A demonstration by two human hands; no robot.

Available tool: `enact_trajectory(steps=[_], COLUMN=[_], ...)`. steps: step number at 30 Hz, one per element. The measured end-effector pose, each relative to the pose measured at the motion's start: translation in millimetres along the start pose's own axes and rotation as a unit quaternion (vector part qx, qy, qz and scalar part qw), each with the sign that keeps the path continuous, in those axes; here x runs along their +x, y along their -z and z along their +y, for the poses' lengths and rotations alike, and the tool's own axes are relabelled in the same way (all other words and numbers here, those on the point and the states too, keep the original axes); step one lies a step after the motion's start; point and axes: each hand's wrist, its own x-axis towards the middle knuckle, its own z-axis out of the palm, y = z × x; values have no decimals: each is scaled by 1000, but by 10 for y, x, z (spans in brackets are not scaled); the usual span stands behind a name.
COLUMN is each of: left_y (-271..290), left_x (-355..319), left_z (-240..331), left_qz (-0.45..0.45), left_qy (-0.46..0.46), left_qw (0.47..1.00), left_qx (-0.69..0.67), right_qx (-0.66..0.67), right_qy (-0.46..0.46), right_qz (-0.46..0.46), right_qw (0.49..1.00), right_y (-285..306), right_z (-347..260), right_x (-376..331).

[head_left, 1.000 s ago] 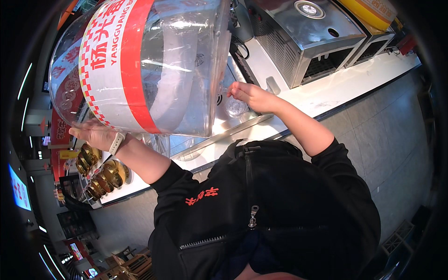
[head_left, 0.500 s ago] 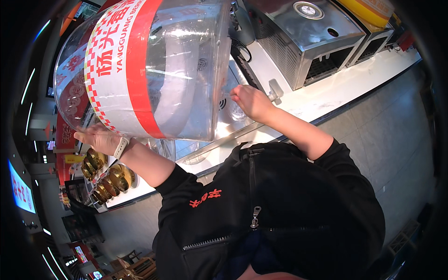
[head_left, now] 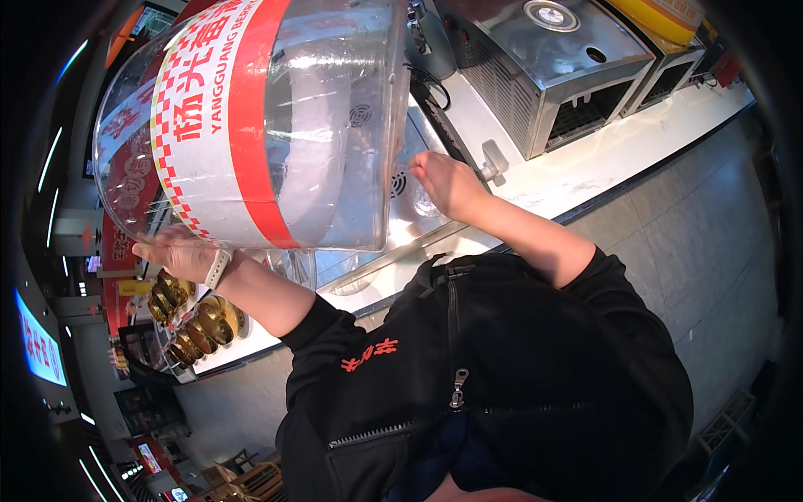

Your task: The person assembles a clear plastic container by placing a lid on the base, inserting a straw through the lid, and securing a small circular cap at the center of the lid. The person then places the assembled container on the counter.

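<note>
"What have I here?"
"Large clear plastic dome-shaped container, glossy, see-through; red-and-white printed band round it."
"Pose?"
"On its side: rounded end leftward, rim rightward, lower edge at my left hand."

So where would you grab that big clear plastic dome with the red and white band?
Probably hold the dome with two hands: cup its rounded end from below left, where the left hand is, and take its rim from the right. It's tipped sideways, and its curved wall looks too broad and smooth for one hand, while the rim gives an edge.
</note>
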Motion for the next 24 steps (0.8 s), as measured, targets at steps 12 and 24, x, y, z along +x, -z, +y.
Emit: enact_trajectory(steps=[12,24], left_y=[-65,-67], left_x=[-88,-151], left_z=[25,-118], left_qz=[12,-8], left_qy=[8,2], left_qw=[1000,999], left_qx=[-15,40], right_qx=[279,-35], right_qy=[-201,39], right_qz=[-257,-3], right_qw=[903,999], right_y=[118,14], right_z=[249,174], right_x=[200,5])
